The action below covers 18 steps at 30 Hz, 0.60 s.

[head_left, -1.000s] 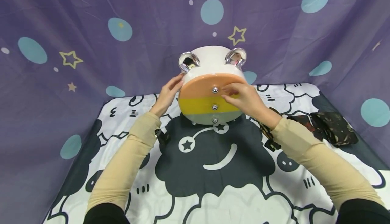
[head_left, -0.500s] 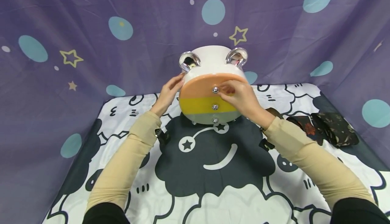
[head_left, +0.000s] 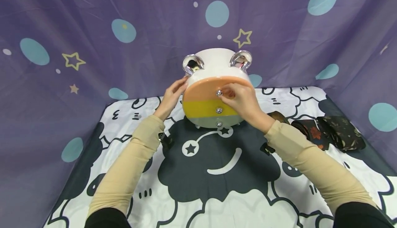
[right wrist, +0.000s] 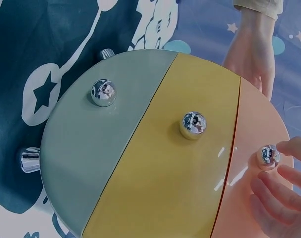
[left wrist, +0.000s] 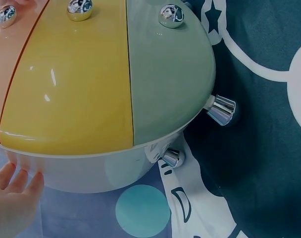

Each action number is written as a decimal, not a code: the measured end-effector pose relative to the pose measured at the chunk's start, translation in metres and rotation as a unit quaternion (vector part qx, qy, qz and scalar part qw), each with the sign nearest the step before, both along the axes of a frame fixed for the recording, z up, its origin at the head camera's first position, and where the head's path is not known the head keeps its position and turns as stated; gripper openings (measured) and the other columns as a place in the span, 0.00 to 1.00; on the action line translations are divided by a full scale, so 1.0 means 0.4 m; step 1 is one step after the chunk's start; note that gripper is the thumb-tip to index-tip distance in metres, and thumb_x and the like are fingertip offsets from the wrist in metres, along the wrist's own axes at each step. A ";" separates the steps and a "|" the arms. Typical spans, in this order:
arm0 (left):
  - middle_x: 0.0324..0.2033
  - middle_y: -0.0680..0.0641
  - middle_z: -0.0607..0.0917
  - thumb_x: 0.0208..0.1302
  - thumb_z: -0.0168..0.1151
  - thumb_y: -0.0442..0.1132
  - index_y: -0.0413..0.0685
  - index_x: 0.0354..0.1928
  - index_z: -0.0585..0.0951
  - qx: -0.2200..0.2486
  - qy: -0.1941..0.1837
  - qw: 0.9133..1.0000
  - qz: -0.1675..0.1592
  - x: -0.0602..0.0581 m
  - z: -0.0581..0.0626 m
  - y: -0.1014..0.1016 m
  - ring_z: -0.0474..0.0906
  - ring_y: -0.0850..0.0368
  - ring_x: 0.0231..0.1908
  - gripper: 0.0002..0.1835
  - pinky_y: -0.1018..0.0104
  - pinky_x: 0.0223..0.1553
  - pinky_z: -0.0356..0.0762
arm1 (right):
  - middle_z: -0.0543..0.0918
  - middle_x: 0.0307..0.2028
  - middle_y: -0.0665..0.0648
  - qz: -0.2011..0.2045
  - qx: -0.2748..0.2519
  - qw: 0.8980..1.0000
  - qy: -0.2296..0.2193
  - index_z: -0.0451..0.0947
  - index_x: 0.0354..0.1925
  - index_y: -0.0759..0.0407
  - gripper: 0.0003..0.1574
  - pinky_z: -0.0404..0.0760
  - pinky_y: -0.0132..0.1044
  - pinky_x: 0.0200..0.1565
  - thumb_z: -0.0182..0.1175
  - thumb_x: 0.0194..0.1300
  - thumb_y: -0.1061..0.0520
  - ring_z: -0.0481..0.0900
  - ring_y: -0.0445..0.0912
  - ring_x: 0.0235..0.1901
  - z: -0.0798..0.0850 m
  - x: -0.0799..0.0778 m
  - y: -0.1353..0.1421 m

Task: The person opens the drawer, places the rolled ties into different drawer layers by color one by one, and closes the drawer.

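On my feed, a purple curtain [head_left: 155, 38] fills the upper frame behind the cloth-covered surface [head_left: 229, 209]. The rounded three-drawer chest [head_left: 200, 106] stands at the frame's centre. Dark patterned folded cloth [head_left: 342, 133] lies at the right. I see the left hand [head_left: 169, 96] resting straight, slightly spread fingers against the chest's white side; the right hand [head_left: 244, 102] has fingers pinching the top knob [right wrist: 269, 157], on the orange drawer.
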<state>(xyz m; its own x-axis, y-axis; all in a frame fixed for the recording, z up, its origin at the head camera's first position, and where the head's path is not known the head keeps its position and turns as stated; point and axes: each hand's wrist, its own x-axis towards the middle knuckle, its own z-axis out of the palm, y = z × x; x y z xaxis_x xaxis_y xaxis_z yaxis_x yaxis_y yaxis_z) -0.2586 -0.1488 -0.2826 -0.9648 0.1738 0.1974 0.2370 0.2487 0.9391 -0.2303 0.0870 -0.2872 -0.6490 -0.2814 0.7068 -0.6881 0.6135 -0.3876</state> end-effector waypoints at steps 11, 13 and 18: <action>0.63 0.46 0.63 0.66 0.48 0.40 0.40 0.60 0.66 0.009 0.003 1.000 0.005 0.000 -0.004 0.003 0.55 0.55 0.63 0.22 0.65 0.63 0.56 | 0.82 0.26 0.55 -0.018 0.018 1.000 -0.014 0.80 0.34 0.60 0.11 0.77 0.34 0.29 0.65 0.50 0.59 0.78 0.45 0.25 -0.006 -0.007 -0.013; 0.62 0.46 0.63 0.66 0.48 0.40 0.39 0.60 0.66 0.009 0.004 1.000 0.005 0.000 -0.006 0.003 0.55 0.55 0.63 0.22 0.65 0.63 0.56 | 0.81 0.25 0.56 -0.017 0.020 0.999 -0.025 0.78 0.34 0.61 0.10 0.76 0.34 0.28 0.65 0.50 0.59 0.77 0.46 0.25 -0.007 -0.006 -0.016; 0.62 0.46 0.63 0.66 0.48 0.39 0.39 0.60 0.66 0.008 0.007 1.000 0.005 0.001 -0.004 0.006 0.55 0.55 0.63 0.22 0.66 0.63 0.56 | 0.80 0.23 0.54 -0.050 0.040 0.998 -0.027 0.76 0.32 0.59 0.10 0.73 0.35 0.21 0.65 0.49 0.58 0.75 0.45 0.21 -0.003 -0.001 -0.026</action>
